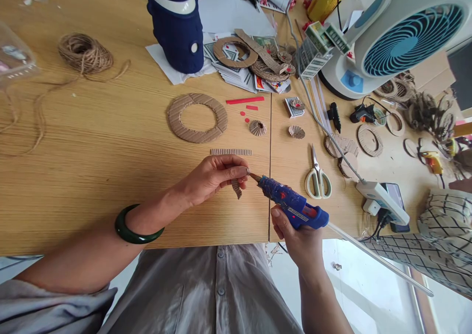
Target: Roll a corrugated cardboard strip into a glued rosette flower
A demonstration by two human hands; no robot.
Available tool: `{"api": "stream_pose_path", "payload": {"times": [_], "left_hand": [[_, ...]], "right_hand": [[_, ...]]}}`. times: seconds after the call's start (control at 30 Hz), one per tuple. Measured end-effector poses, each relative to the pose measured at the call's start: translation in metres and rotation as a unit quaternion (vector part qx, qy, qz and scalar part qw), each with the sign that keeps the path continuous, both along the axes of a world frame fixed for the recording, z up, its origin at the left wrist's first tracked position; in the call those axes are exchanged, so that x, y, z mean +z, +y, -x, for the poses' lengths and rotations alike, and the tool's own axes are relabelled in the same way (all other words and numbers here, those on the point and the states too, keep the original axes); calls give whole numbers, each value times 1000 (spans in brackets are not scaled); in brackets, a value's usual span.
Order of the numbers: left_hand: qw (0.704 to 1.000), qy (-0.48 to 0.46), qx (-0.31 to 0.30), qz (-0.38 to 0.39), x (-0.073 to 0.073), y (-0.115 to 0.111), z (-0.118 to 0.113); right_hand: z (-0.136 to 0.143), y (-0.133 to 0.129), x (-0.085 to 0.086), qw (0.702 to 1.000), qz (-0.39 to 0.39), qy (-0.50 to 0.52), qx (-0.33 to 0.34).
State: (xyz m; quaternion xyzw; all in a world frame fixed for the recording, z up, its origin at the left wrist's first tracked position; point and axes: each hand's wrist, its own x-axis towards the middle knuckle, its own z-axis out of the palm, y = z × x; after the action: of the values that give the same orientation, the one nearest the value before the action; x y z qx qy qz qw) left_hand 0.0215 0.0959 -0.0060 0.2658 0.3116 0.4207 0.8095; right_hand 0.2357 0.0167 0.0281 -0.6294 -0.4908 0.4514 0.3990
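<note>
My left hand point(221, 174) pinches a narrow strip of corrugated cardboard point(236, 189), whose free end hangs below the fingers. Wrapped round the handle of a blue hot glue gun point(283, 196) is my right hand point(297, 236). The gun's nozzle points left and meets the strip at my left fingertips; a long white glue stick point(379, 260) sticks out of its back. Just beyond my left hand a second corrugated strip point(231, 152) lies flat. Two pleated cardboard rosettes point(257, 127) point(296, 131) and a cardboard ring point(197, 118) lie farther back.
Scissors point(317, 177) lie right of the gun, near a power strip point(383, 201) with its cable. Red paper pieces point(245, 100), twine point(85, 53), a navy bottle point(177, 29) and a fan point(401, 44) stand or lie behind. Another person's checked sleeve point(446, 221) is at right.
</note>
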Motion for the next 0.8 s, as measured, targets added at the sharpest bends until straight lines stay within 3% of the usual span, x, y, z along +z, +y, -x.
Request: {"api": "stream_pose_path", "payload": {"times": [0.43, 0.6, 0.7, 0.8], "left_hand": [[1000, 17, 7, 11, 1, 1, 0], [999, 28, 26, 14, 1, 2, 0], [998, 36, 41, 27, 1, 3, 0], [996, 48, 64, 38, 0, 3, 0]], "right_hand": [[-2, -3, -2, 999, 33, 4, -8], [-9, -6, 2, 998, 37, 52, 9], [-26, 1, 0, 998, 6, 29, -62], [-68, 15, -12, 964, -80, -128, -221]]}}
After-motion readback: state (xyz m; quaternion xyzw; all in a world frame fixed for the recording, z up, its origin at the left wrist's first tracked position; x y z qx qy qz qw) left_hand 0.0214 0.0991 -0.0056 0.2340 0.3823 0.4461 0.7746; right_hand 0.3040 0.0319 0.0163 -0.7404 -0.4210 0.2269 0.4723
